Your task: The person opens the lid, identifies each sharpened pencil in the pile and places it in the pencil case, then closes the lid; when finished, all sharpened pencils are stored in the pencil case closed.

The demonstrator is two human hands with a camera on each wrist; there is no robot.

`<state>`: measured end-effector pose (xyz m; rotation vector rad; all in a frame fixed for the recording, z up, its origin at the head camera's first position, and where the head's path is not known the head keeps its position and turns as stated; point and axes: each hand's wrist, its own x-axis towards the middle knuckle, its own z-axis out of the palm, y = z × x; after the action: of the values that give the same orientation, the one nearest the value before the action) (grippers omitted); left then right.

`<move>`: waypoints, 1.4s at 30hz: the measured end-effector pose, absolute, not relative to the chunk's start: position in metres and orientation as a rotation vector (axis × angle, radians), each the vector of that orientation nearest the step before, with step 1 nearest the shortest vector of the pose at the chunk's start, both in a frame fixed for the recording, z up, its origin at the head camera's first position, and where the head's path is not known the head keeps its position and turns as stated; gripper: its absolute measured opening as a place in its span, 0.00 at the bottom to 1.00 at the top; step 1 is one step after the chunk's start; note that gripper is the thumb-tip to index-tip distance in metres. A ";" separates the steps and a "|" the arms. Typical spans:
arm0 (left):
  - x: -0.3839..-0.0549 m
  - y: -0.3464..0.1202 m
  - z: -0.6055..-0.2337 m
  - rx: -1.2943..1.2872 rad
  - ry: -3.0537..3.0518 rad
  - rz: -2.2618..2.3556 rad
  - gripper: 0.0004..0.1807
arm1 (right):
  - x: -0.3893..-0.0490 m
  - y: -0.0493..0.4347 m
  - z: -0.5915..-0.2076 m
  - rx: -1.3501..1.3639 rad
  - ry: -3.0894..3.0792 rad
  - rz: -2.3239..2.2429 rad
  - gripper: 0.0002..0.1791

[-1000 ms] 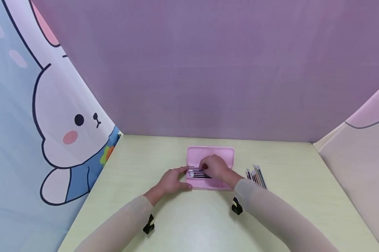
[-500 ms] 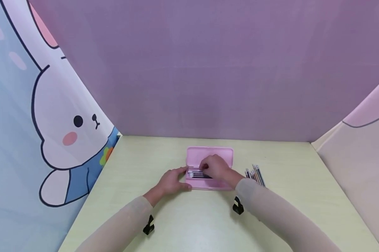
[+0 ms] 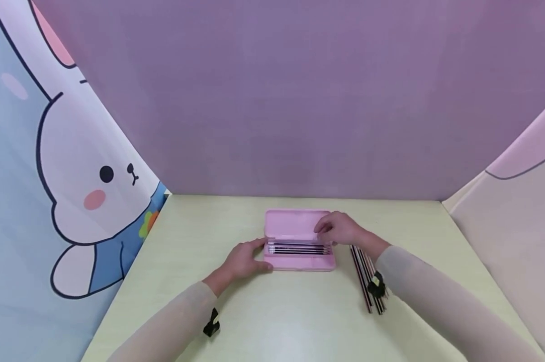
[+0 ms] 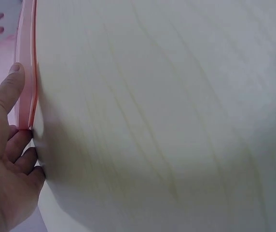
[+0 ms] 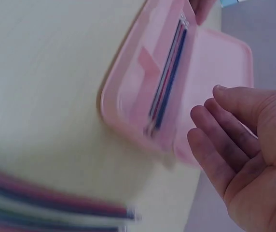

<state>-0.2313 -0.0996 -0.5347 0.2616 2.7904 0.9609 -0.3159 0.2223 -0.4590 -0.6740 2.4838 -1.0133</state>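
A pink pencil case [image 3: 299,263] lies with its lid [image 3: 288,223] raised toward the back. Several pencils [image 3: 295,249] sit side by side in its long compartment, eraser ends to the left. My left hand [image 3: 242,260] grips the case's left end, thumb on the front edge and fingers around the corner. Above the right part of the lid hovers my right hand [image 3: 342,229]. In the right wrist view that hand's fingers [image 5: 220,140] are loosely bent, apart from the thumb, with nothing between them.
More pencils [image 3: 362,281] lie in a loose bundle on the table right of the case, partly under the right forearm. A purple wall [image 3: 299,100] rises behind the table [image 3: 209,216], and a rabbit-printed cloth [image 3: 82,201] hangs at left.
My right hand has lifted out of the case and moved right, its fingers loosened. The pencils inside now show along their length. My left hand stays at the case's left end.
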 end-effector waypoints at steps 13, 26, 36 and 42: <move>-0.233 -0.100 -0.533 0.287 2.791 0.963 0.50 | -0.302 0.322 -0.453 -0.429 2.507 -1.071 0.18; -0.232 -0.098 -0.533 0.284 2.796 0.962 0.50 | -0.290 0.368 -0.484 -0.252 2.443 -1.180 0.20; -0.233 -0.098 -0.533 0.288 2.792 0.973 0.50 | -0.289 0.378 -0.517 -0.256 2.470 -1.245 0.20; -0.233 -0.098 -0.534 0.278 2.794 0.972 0.50 | -0.288 0.379 -0.526 -0.247 2.476 -1.274 0.22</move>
<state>-0.2332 -0.0980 -0.5337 0.2784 2.7944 0.9724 -0.2879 0.3789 -0.5261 -0.2469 2.4757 -1.2741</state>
